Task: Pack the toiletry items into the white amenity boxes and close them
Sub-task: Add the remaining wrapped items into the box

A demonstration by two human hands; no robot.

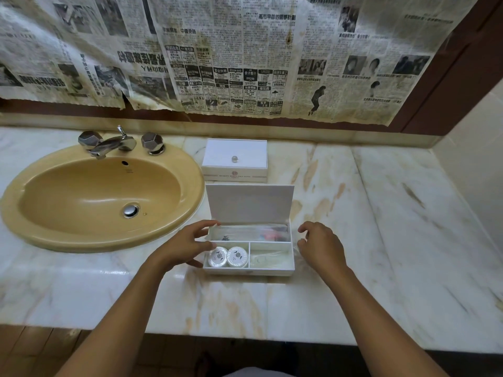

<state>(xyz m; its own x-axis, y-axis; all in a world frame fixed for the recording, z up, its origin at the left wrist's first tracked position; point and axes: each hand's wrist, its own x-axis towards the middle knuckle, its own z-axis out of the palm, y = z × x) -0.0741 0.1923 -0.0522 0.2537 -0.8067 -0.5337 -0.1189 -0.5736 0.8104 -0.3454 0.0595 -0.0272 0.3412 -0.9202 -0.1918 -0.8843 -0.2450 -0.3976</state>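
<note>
On the marble counter [326, 295], just right of the yellow sink [32, 191], sits the open amenity box [249, 270]. Its lid [250, 203] stands straight up at the back. Inside are three little rooms. The long back one holds flat plastic-wrapped packets [253, 232] (what they are is too blurry to tell). The front left one holds two round white soaps [228, 257] side by side. The front right one has something clear in it, maybe a thin bag.

The left hand [187, 244] is beside the box's left wall, fingers spread and loosely bent, thumb near the wall; I cannot tell if it touches. The right hand [319, 244] is just beside the right wall, fingers softly curled, holding nothing.

The box looks stiff, light and smooth, so it could slide on the shiny stone. I think it is best to steady one side wall and push the lid down by its top edge, gently.

Behind it sits a second white box [235, 159], already closed, with a small round knob [233, 159] on top. Old newspaper [245, 63] covers the wall.
</note>
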